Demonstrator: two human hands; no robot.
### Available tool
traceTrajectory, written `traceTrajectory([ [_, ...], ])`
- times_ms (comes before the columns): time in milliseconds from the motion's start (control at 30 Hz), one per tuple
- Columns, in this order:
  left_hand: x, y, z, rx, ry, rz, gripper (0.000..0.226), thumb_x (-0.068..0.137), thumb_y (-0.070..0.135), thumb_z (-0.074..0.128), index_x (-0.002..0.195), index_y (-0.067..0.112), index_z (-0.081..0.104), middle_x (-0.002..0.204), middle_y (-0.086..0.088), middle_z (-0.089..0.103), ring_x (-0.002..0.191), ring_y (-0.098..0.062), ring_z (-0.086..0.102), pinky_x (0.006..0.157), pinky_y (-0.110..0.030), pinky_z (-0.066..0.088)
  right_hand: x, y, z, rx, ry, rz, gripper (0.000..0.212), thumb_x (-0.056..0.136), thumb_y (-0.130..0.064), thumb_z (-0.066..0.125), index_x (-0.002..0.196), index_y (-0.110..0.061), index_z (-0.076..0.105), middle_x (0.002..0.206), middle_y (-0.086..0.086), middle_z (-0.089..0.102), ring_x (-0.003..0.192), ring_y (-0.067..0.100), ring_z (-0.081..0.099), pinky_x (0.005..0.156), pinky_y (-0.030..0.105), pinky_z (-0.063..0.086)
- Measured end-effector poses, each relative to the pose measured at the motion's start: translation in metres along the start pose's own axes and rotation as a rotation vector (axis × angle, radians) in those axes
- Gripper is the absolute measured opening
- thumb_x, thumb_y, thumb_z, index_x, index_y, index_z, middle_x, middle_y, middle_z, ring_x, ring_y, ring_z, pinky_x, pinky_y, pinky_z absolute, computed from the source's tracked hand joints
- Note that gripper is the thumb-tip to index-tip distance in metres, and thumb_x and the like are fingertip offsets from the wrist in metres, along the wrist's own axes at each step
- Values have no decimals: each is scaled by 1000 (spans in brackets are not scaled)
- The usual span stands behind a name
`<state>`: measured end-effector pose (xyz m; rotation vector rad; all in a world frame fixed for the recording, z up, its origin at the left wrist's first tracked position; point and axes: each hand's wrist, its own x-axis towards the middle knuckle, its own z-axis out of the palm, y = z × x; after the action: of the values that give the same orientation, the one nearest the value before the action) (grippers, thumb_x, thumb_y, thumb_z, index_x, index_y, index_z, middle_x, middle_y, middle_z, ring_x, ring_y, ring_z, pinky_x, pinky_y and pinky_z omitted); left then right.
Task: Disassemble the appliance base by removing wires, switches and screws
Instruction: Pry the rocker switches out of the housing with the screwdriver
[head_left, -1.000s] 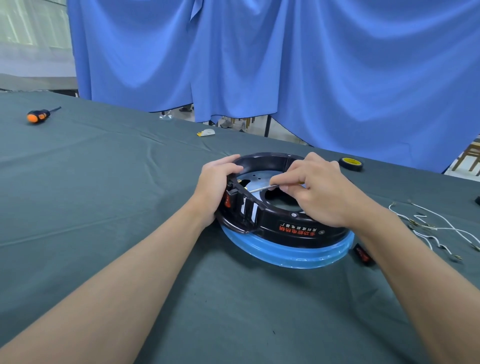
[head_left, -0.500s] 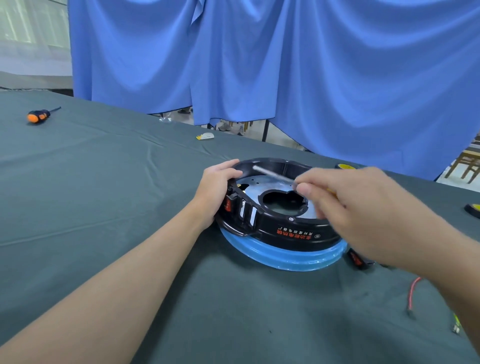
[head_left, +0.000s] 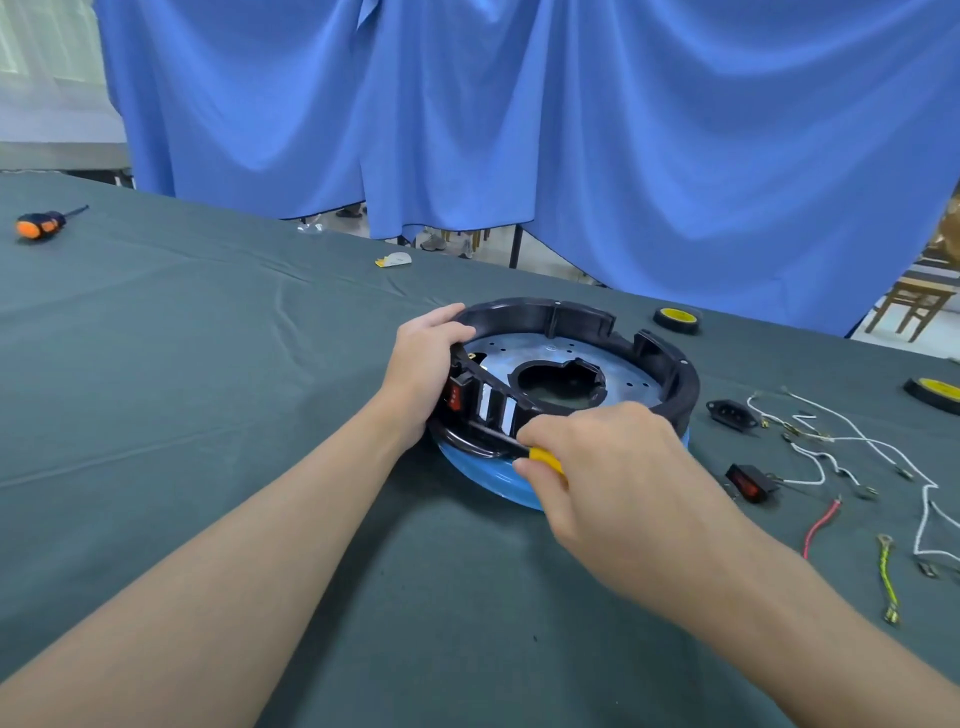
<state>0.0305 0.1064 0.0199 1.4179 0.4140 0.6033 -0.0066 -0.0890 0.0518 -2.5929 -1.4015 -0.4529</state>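
my left hand (head_left: 421, 374) clamps the appliance base (head_left: 681, 387) at its rim, steadying it on the table (head_left: 208, 364); my right hand (head_left: 613, 467) curls round the screwdriver (head_left: 543, 457), tip at the front wall (red switch (head_left: 456, 396) next, i'd guess).

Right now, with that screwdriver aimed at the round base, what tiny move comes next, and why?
Probably ease the screwdriver tip in beside the red switch in the rim and pry. The left hand steadies the base there, and another switch already lies loose on the table.
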Motion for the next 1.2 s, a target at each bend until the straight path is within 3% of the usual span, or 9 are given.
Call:
traceTrajectory([
  [267,1,0,0,16,-9,14,41,89,10,55,129,14,61,122,-8,66,115,-28,60,107,-45,41,-9,-14,21,80,111,34,12,100,-34,38,93,-25,33,79,-7,48,76,24,54,64,33,37],
  [467,1,0,-1,-10,-16,13,39,89,10,55,127,16,63,111,-5,70,102,-23,65,99,-38,48,-6,-4,28,239,205,43,18,87,-16,65,77,-11,52,56,-2,45,54,23,44,50,35,36],
  [600,1,1,-7,-88,-51,-41,36,86,9,59,118,20,67,96,-2,75,82,-19,70,77,-31,55,-5,1,31,372,256,88,19,87,-20,68,74,-14,56,49,-5,38,58,18,38,52,21,30],
  [667,2,2,-11,-124,-97,-64,36,84,7,61,117,18,68,100,-7,74,86,-23,70,80,-33,56,-5,1,34,451,242,143,20,88,-24,67,72,-18,56,48,-3,39,57,17,38,54,17,31],
  [767,2,3,-12,-145,-120,-77,39,83,6,62,121,15,66,108,-13,72,94,-29,69,87,-38,54,-5,0,36,580,183,268,20,91,-34,60,75,-25,54,55,-14,51,61,14,40,59,18,27],
  [867,3,2,-11,-141,-115,-73,39,83,6,62,121,16,66,107,-12,72,95,-29,69,85,-36,55,-8,-8,37,618,194,329,16,88,-40,55,83,-31,42,58,-6,53,69,20,48,59,26,35],
  [933,3,2,-11,-134,-110,-72,38,84,6,61,120,16,66,107,-11,72,95,-28,69,84,-35,55,-13,-14,38,592,258,305,20,79,-36,51,86,-31,33,58,-2,53,61,19,50,56,33,41],
  [1067,4,2,-12,-140,-109,-73,37,83,6,62,119,18,67,105,-10,73,90,-26,70,83,-35,56,-19,-8,38,743,339,382,18,85,-21,62,81,-28,46,71,-7,64,55,12,51,52,19,39],
  [1200,6,2,-11,-132,-104,-60,35,83,7,63,115,19,69,102,-8,74,88,-25,70,83,-35,56,-18,-7,42,801,360,432,19,86,-34,66,77,-28,51,67,-7,66,56,13,56,57,30,47],
])
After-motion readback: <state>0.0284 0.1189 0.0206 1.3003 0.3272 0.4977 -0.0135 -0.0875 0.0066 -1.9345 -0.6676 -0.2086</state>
